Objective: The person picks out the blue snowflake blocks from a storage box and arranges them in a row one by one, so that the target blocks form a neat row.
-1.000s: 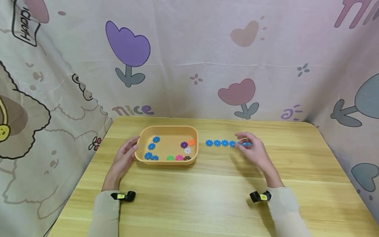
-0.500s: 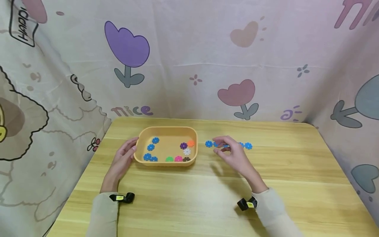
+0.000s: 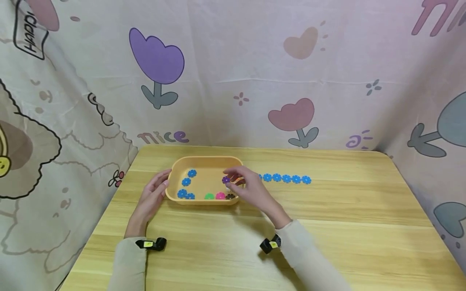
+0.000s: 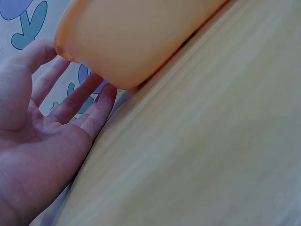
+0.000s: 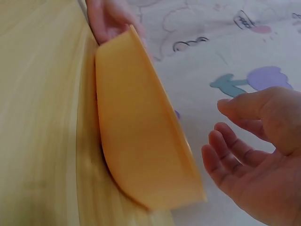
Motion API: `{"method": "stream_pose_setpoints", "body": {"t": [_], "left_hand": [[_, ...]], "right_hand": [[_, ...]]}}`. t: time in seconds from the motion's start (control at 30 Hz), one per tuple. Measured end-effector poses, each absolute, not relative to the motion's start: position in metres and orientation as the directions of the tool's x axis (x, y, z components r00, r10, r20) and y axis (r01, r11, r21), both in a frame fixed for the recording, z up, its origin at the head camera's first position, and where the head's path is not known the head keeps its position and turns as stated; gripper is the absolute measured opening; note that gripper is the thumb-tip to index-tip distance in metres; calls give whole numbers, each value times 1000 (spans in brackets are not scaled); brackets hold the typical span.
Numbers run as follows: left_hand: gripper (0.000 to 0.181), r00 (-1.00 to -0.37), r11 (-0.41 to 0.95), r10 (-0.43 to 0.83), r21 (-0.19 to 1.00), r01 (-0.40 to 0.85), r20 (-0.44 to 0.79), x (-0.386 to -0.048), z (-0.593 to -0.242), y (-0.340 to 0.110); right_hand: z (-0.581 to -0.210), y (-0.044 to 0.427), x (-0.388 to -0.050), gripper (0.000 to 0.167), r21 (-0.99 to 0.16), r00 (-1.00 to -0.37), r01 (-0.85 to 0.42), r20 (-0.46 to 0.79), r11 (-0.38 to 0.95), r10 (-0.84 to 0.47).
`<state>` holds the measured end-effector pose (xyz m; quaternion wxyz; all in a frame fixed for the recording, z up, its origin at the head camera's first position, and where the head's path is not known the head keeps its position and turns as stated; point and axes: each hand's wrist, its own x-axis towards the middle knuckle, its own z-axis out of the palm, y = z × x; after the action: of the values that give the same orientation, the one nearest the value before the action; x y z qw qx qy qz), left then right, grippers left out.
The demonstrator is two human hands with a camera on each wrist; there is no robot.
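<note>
A yellow-orange plastic bin sits on the table, holding small flower-shaped notched discs. My left hand rests against the bin's left end; in the left wrist view its fingertips touch the outer wall and the thumb meets the rim. Over the right end hovers my right hand, fingers loosely bent, thumb apart from them, holding nothing. Nearest to it are a purple disc and a black disc. White and orange discs lie mostly hidden beneath the fingers. Also inside are a pink disc and a green disc.
Several blue discs, among them one blue disc, lie at the bin's left side. Right of the bin, more blue discs form a row, with one disc near its middle. A patterned cloth hangs behind the wooden table.
My right hand has let go of a blue disc at the row's right end and moved left across the row to above the bin. The left hand stays at the bin.
</note>
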<state>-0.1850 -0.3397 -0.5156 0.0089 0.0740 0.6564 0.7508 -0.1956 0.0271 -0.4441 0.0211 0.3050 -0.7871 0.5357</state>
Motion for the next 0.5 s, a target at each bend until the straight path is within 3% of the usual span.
{"method": "stream_pose_setpoints", "body": {"t": [0.2,0.5], "left_hand": [[49,-990,-140,104,987,84,99,-185,-517,-340],[50,-990,-137,106,988,77,92,-184,-516,-340]], "right_hand": [[-448,-9,-209,29,-829,-780,-512,337,227,-528],[-451,-53,-224,27,-845,-758,-436,160,309,-632]]}}
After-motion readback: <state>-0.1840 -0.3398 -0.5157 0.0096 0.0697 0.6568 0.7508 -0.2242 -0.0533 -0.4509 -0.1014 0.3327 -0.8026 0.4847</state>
